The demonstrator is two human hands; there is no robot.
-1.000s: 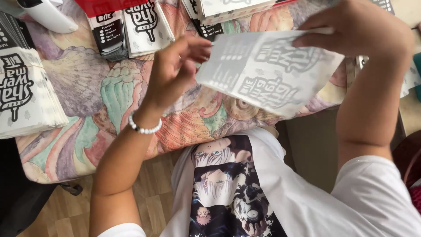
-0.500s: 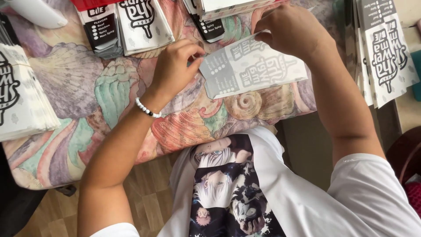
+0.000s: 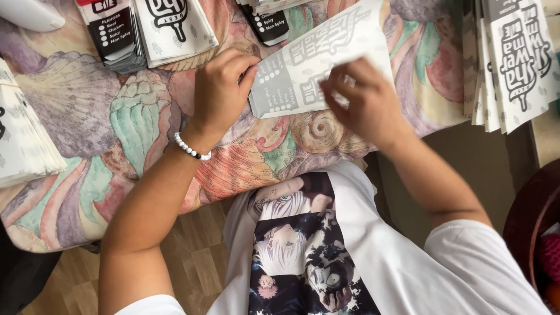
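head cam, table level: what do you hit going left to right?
Stack of white paper bags at the left edge → black-and-white bag stacks at the top → left hand → grey printed paper bag held in both hands → right hand → stack of printed bags at the right.

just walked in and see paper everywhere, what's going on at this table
A person in a white printed T-shirt is pressing a flat grey-and-white printed paper bag down on a shell-patterned tablecloth. The left hand pinches the bag's left edge, and the right hand lies on its lower right part. Stacks of similar printed bags sit around: one at the far right, one at the left edge, and more along the top.
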